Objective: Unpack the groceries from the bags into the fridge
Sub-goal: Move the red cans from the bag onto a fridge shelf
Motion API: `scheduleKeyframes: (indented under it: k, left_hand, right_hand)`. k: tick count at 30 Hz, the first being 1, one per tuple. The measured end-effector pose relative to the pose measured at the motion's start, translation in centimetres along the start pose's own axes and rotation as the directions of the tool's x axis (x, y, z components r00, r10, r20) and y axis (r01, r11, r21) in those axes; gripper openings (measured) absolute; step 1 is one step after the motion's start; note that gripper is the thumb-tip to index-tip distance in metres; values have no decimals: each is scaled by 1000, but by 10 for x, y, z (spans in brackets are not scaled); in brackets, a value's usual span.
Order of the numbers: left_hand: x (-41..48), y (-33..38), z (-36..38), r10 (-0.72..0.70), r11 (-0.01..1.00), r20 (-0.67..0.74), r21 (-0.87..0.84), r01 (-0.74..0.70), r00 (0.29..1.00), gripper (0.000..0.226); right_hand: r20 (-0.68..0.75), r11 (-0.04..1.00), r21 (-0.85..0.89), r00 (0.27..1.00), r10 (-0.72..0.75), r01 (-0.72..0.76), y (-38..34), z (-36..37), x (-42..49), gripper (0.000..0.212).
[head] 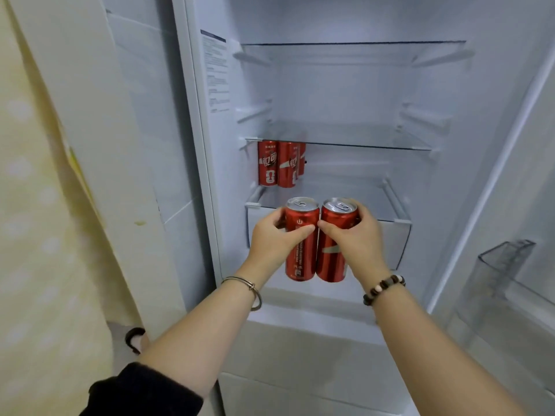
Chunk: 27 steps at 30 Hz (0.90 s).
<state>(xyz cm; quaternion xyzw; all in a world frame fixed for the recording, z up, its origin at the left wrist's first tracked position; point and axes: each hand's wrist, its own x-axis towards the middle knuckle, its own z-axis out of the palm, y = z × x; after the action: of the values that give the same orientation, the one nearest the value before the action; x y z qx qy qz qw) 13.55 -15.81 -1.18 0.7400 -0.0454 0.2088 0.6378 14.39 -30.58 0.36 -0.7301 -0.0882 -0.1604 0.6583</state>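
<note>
The fridge stands open in front of me, its glass shelves [345, 145] bare at the top. My left hand [274, 238] grips a tall red soda can [300, 253] and my right hand [357, 238] grips a second red can [332, 259]. Both cans are upright, side by side and touching, held in the air just in front of the lowest glass shelf [390, 202]. At the back left of that shelf stand three more red cans [279, 163], close together. No grocery bag is in view.
A clear drawer [393, 244] sits under the lowest shelf, behind the held cans. The open fridge door is at the right with a clear door bin [504, 265]. A pale yellow wall or curtain [45, 205] fills the left. A dark sandal [135, 340] lies on the floor.
</note>
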Motion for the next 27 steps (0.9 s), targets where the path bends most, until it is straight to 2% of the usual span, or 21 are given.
scheduleKeyframes:
  k: [5, 11, 16, 22, 27]
  left_hand:
    - [34, -1, 0, 19, 999, -110, -45, -24, 994, 37]
    - [76, -13, -14, 27, 998, -209, -49, -38, 978, 41]
    - [113, -18, -30, 28, 996, -218, -73, -45, 975, 36]
    - [151, -36, -32, -36, 998, -234, -68, 20, 972, 34]
    - [172, -41, -28, -19, 999, -299, -34, 9, 954, 31]
  right_hand:
    - [-86, 1000, -12, 996, -25, 24, 5, 19, 39, 60]
    - [-119, 998, 24, 991, -61, 64, 5, 45, 75, 47]
    - [-120, 995, 75, 991, -61, 70, 6, 65, 106, 44]
    - [-87, 998, 58, 996, -21, 26, 16, 82, 143, 42]
    - [-89, 999, 44, 996, 20, -16, 24, 96, 166, 49]
